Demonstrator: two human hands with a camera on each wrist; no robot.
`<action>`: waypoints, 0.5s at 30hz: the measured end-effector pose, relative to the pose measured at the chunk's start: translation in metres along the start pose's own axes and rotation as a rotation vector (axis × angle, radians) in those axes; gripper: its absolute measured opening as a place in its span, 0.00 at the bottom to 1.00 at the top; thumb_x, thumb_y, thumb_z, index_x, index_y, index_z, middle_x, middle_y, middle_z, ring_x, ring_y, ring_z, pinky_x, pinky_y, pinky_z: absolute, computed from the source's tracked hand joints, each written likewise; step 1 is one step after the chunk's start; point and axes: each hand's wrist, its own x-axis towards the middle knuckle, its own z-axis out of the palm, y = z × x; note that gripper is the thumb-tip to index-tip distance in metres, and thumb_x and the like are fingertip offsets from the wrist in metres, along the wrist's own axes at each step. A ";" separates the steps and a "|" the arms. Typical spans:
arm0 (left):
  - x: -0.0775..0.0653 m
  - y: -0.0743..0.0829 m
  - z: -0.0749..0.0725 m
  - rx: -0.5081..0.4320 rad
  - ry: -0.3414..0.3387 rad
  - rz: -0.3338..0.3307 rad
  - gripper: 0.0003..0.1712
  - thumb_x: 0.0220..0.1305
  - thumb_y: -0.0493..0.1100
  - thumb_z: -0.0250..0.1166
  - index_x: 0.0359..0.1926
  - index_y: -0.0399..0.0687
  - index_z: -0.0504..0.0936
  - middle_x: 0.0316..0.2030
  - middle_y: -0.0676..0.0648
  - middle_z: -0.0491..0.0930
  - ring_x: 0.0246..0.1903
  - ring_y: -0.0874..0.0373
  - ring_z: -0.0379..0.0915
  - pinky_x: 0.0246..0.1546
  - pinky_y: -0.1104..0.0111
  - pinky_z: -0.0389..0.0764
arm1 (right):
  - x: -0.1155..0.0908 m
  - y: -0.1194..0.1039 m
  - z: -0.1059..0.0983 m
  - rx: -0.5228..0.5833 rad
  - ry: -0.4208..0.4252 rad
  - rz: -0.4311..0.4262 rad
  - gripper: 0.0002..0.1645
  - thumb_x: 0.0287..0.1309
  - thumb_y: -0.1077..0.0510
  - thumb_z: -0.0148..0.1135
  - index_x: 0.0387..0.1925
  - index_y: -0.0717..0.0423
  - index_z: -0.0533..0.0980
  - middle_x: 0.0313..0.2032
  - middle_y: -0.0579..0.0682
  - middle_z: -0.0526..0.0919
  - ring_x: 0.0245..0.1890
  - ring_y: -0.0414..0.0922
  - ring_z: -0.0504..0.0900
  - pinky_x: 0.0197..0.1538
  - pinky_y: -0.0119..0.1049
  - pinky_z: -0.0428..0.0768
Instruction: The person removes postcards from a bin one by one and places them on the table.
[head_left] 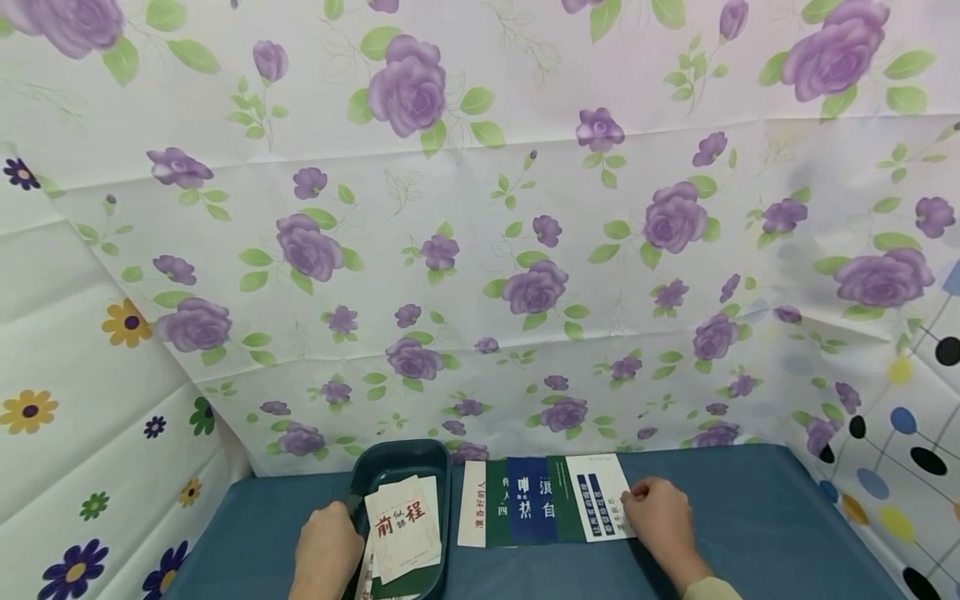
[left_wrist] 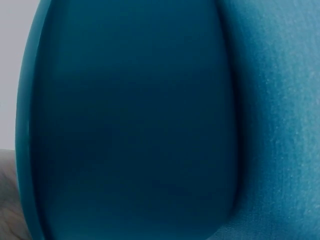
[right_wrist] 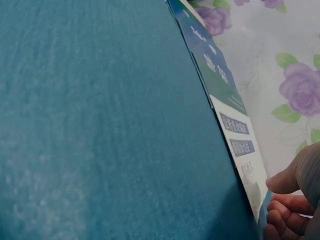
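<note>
My left hand (head_left: 327, 550) grips the left rim of a dark teal plastic tray (head_left: 444, 500). Its curved outer side (left_wrist: 135, 120) fills most of the left wrist view, and a bit of the hand shows at the lower left. Inside the tray lie white cards with red lettering (head_left: 401, 533), overlapping at angles. To the right, my right hand (head_left: 663, 521) pinches the right edge of a white card with blue text blocks (head_left: 600, 500). In the right wrist view, the thumb (right_wrist: 282, 181) meets that card's end, with the other fingers curled below.
Green and blue cards with white lettering (head_left: 532, 500) run left from the white card in an overlapping row, ending in a cream card (head_left: 472, 504) near the tray. A blue cloth (head_left: 750, 517) covers the table. Flower-printed sheeting (head_left: 480, 250) stands behind and at both sides.
</note>
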 end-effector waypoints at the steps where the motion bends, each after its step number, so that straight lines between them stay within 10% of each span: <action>1: 0.000 0.000 0.000 -0.002 -0.001 0.000 0.03 0.50 0.31 0.59 0.27 0.35 0.73 0.18 0.42 0.69 0.17 0.50 0.68 0.18 0.58 0.70 | 0.000 -0.001 0.000 0.002 0.011 -0.005 0.09 0.49 0.54 0.65 0.26 0.56 0.78 0.21 0.45 0.74 0.21 0.42 0.72 0.27 0.43 0.72; 15: 0.001 -0.001 0.000 -0.002 -0.017 0.006 0.02 0.50 0.31 0.59 0.26 0.36 0.73 0.18 0.42 0.69 0.17 0.50 0.68 0.18 0.59 0.69 | -0.012 -0.068 -0.005 0.118 0.060 -0.141 0.07 0.50 0.53 0.65 0.28 0.51 0.78 0.22 0.40 0.75 0.21 0.37 0.72 0.25 0.37 0.71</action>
